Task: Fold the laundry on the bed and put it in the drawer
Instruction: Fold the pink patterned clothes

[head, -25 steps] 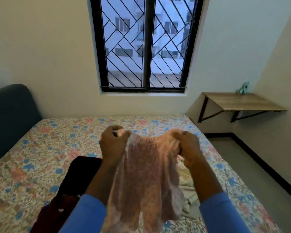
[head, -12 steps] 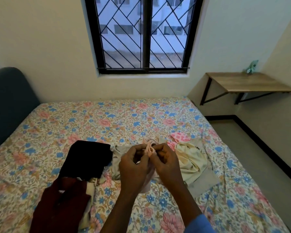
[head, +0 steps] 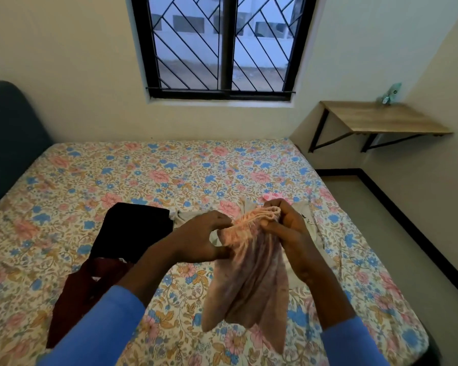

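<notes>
A small pink patterned garment (head: 251, 276) hangs above the bed (head: 169, 175), doubled over lengthwise. My right hand (head: 283, 228) grips its gathered waistband at the top. My left hand (head: 204, 239) pinches the same band at its left side, thumb below and fingers above. On the flowered sheet lie a black garment (head: 132, 228), a dark red garment (head: 82, 294) and a cream one (head: 312, 231), partly hidden behind my hands. No drawer is in view.
A dark padded headboard (head: 8, 143) rises at the left. A wooden wall shelf (head: 381, 117) with a small green ornament (head: 389, 93) stands at the right, above a strip of grey floor (head: 397, 223). A barred window (head: 222, 46) faces me.
The garment was held spread wide, then my hands came together low over the bed. Now they hold it lifted, doubled over and hanging from the bunched waistband.
</notes>
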`<state>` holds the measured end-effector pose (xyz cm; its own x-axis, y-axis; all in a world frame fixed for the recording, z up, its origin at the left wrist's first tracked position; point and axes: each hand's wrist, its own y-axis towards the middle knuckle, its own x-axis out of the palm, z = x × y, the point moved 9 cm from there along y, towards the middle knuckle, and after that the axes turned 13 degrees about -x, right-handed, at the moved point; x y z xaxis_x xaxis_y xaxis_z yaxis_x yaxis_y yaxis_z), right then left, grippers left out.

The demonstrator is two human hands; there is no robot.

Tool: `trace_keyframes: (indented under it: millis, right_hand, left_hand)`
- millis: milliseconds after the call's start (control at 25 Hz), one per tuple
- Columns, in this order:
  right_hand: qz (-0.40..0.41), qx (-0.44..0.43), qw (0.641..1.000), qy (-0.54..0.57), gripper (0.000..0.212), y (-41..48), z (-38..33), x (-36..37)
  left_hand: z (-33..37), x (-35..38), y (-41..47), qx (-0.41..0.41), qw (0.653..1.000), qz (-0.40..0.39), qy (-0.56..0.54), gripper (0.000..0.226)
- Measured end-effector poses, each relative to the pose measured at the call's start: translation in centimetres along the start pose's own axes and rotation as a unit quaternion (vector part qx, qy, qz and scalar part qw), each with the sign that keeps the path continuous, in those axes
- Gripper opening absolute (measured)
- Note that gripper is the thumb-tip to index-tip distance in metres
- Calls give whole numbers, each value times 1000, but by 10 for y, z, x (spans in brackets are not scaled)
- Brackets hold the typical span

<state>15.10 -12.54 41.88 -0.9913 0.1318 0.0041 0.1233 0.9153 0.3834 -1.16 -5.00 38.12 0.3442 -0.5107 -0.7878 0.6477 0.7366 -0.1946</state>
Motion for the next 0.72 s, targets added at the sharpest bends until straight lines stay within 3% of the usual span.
trace_keyframes:
  millis: [80,240,320,400,480,560,640,720]
  right_hand:
    - [13,-1,998,-61,18,-6,-6,-15]
    - [84,-34,963,-255,11,-32,-28,-45]
    - [131,-61,963,-229,13,-49,-38,-49]
    - [166,-73,961,-207,16,-60,-43,-50]
    - [184,-38,958,-214,18,-71,-37,-52]
    - [205,-16,947,-248,19,-88,-43,-51]
    - [225,-30,910,-347,25,-110,-70,-42]
    - [204,-117,860,-454,41,-124,-106,-17]
  left_hand:
    - [8,-18,-9,45,997,58,20,55]
    - [37,-56,-50,129,966,175,-141,28]
    - [46,-60,-72,127,946,216,-205,31]
    - [51,-58,-85,105,941,252,-201,30]
    - [55,-53,-89,86,944,243,-206,15]
    - [68,-45,-102,93,938,255,-215,16]
    - [89,-31,-120,102,934,272,-209,12]
    - [111,-16,-135,119,935,272,-193,6]
